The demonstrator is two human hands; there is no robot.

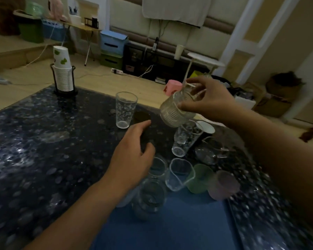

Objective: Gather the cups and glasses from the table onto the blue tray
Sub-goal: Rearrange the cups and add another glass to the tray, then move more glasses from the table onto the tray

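Aloft, ribbed glass (177, 109) pinched in right hand (208, 100), left hand (132, 156) gripping dark cup (143, 127).

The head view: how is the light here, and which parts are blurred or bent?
Head view: dim indoor light; white glare speckles on the dark patterned table; the near glasses on the blue tray are soft with blur; the ribbed glass jar in the right hand stays fairly sharp; wide-angle bending curves the table edges.

Single head view, looking forward and down, close over dark table (34, 141); room behind.
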